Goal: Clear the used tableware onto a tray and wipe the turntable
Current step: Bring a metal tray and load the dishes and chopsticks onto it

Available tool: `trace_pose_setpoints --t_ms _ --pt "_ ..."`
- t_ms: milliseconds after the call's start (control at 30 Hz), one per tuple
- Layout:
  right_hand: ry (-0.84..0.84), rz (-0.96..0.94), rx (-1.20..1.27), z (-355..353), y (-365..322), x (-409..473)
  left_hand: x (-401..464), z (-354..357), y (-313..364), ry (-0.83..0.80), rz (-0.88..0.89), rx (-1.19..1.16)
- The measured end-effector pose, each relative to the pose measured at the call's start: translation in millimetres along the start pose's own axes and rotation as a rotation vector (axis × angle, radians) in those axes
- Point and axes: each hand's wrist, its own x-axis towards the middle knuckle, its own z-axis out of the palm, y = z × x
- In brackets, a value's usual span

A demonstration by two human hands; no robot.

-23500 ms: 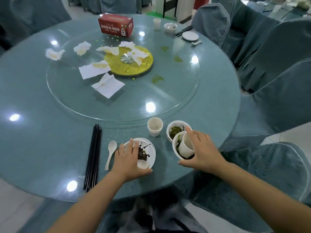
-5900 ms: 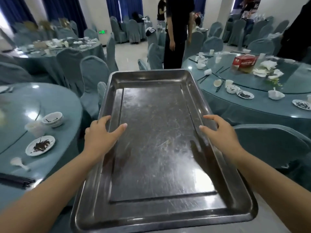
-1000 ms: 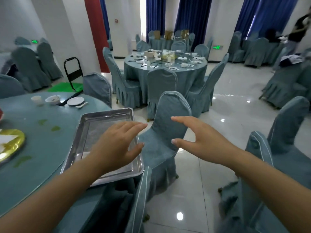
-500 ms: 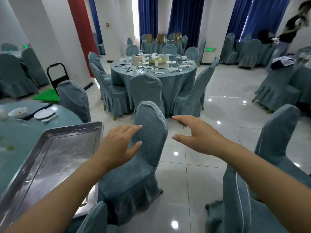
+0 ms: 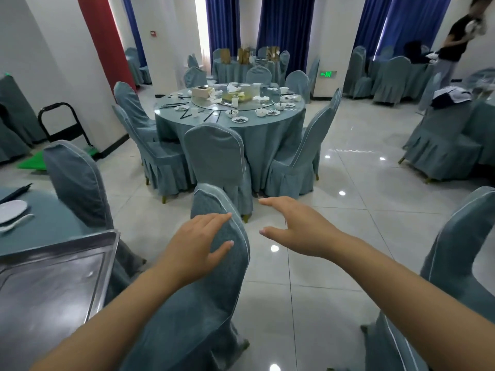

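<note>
Reaching out over a covered chair (image 5: 214, 263) at centre frame, both hands empty: left hand (image 5: 199, 246) spread, fingers (image 5: 214, 218) straight and slightly apart, hovering at or just touching the chair back (cannot tell which); right hand (image 5: 294, 231) likewise open in mid-air above the floor, holding nothing. Metal tray (image 5: 53, 277) lying bare at lower left on the edge of the counter (image 5: 53, 223), nothing loaded on it. At far left, a white plate (image 5: 12, 210) and spoon (image 5: 16, 223) left uncleared on that counter. Turntable out of frame. Judged as a transition step: tray set down, loading not yet begun. Next move likely calls for shifting the chair aside or turning back toward the counter, then lifting used tableware onto the tray.
</note>
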Motion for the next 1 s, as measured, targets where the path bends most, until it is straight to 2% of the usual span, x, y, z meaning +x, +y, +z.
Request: trace_pose_setpoints --t_ms 200,467,733,1000 --pt "-0.029 0.024 -0.017 -12 44 105 110 24 -50 -0.038 -0.007 -0.010" --pt "-0.047 -0.041 -0.009 -26 93 236 215 40 -113 0.021 -0.085 0.011" --pt "-0.157 -0.249 -0.033 -30 156 383 316 68 -160 0.055 -0.274 0.100" --pt "-0.266 -0.454 -0.027 -65 225 532 437 101 -176 0.083 -0.573 0.075"
